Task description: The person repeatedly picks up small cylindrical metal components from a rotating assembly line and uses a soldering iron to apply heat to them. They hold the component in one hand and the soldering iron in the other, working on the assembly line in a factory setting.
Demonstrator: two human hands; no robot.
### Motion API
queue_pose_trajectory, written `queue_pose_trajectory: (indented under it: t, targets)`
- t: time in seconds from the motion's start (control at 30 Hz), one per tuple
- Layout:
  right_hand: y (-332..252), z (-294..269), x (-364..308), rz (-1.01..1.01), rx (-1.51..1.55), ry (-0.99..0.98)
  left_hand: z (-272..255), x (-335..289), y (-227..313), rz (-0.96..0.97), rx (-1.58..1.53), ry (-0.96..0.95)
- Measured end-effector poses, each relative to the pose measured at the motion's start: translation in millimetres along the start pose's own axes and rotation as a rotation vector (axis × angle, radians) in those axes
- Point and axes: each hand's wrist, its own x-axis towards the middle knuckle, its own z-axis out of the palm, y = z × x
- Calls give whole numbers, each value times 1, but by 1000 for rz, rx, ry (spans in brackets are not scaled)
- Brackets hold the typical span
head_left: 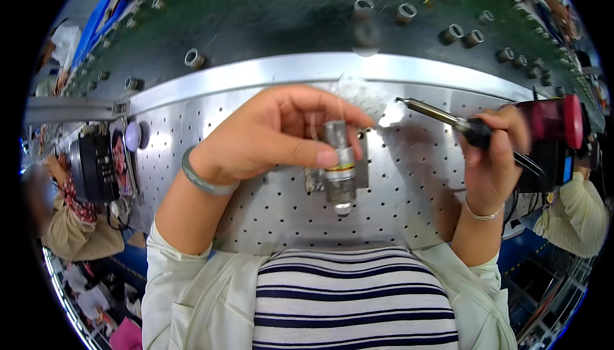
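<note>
My left hand (pixel 275 136) pinches a small metal cylinder (pixel 339 161) with a yellow band, held upright above a perforated steel bench plate (pixel 211 152). A thin wire rises from the cylinder near my fingers. My right hand (pixel 492 158) grips the black handle of a soldering iron (pixel 441 115), whose tip points left toward the top of the cylinder and stops a little short of it. A small metal bracket (pixel 361 171) sits just behind the cylinder.
A green conveyor belt (pixel 288 11) with several metal rings runs across the back. A red-capped tool (pixel 563 120) stands at the right. Dark equipment (pixel 96 168) and a pale round knob (pixel 132 136) sit at the left. Other people work on both sides.
</note>
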Motion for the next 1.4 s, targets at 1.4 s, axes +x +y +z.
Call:
queue_pose_trajectory:
  t: [1.4]
  targets:
    - [4, 9, -5, -183, -65, -412, -4, 0, -14, 396, 179, 4]
